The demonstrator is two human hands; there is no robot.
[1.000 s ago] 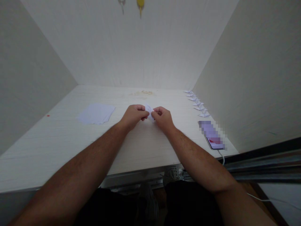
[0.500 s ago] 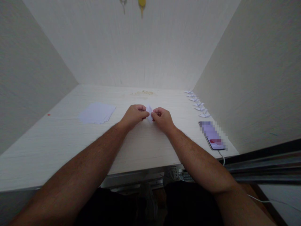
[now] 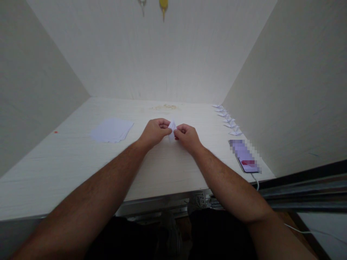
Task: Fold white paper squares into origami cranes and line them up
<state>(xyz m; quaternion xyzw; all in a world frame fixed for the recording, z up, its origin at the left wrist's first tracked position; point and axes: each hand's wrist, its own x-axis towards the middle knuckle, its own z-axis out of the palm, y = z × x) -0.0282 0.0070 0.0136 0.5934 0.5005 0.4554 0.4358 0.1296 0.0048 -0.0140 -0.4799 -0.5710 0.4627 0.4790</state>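
Note:
A small folded white paper (image 3: pixel 172 131) stands upright between my hands, above the middle of the white table (image 3: pixel 162 169). My left hand (image 3: pixel 156 132) pinches its left side between thumb and fingers. On the right side, the thumb and fingertips of my right hand (image 3: pixel 188 136) close on the same paper. Its lower part is thin and pale against the tabletop, so its exact folds are hard to make out.
A stack of white paper sheets (image 3: pixel 112 130) lies to the left. Several folded paper figures (image 3: pixel 230 123) line the right edge, with a phone (image 3: pixel 245 157) and its white cable (image 3: pixel 255 181) nearer me. Walls rise behind and on both sides.
The folded paper has turned slightly, and its left face shows wider. My left hand has shifted a little upward; my right hand is nearly where it was.

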